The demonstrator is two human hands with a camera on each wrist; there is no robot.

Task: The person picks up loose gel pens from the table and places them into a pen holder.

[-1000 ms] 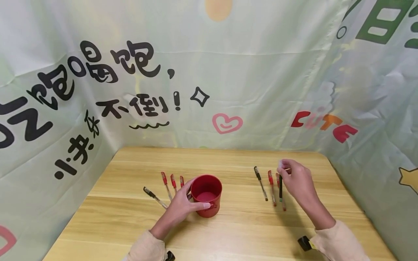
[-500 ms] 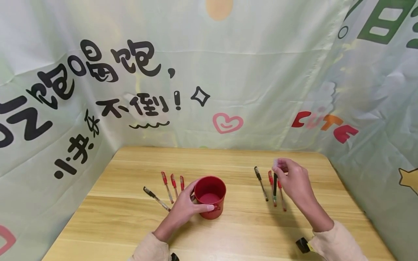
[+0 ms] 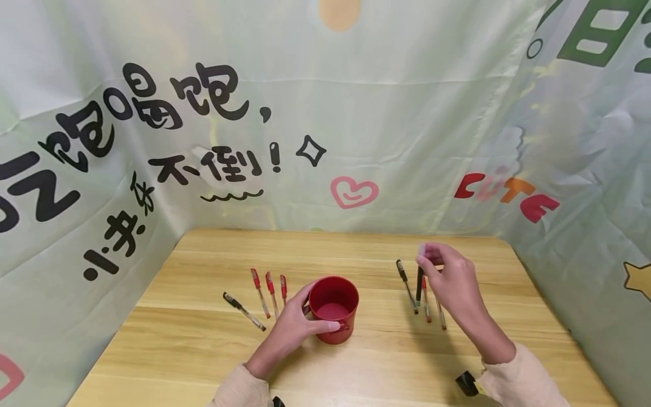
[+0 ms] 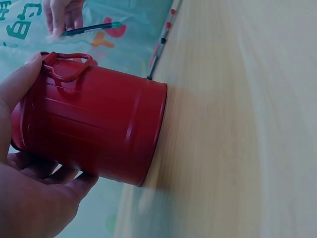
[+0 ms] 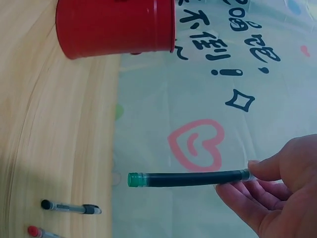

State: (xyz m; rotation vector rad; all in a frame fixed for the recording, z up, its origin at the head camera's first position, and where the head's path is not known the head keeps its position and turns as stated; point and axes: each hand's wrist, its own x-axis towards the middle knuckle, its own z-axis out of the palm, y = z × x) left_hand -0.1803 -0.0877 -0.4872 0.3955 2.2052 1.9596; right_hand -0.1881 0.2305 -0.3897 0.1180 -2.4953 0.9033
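My left hand (image 3: 297, 327) grips a red metal cup (image 3: 333, 328), thumb near the rim and fingers round its far side. A small looped side handle (image 4: 74, 74) shows in the left wrist view. The cup's mouth faces up, with nothing visible inside; whether its base touches the table I cannot tell. My right hand (image 3: 452, 277) pinches the pale top of a dark pen-shaped tube (image 5: 193, 178) with a green end. It hangs nearly upright, green end down, above pens on the right: a black-capped pen (image 3: 403, 272) and red pens (image 3: 427, 308) partly hidden by the hand.
Left of the cup, several red-capped pens (image 3: 258, 285) and a black-capped pen (image 3: 241, 310) lie on the wooden table (image 3: 213, 249). A printed curtain (image 3: 407, 124) rises behind the table and along both sides.
My right hand has shifted left with the dark tube, from over the red pens to beside the black-capped one. My left hand and the cup have moved slightly right.
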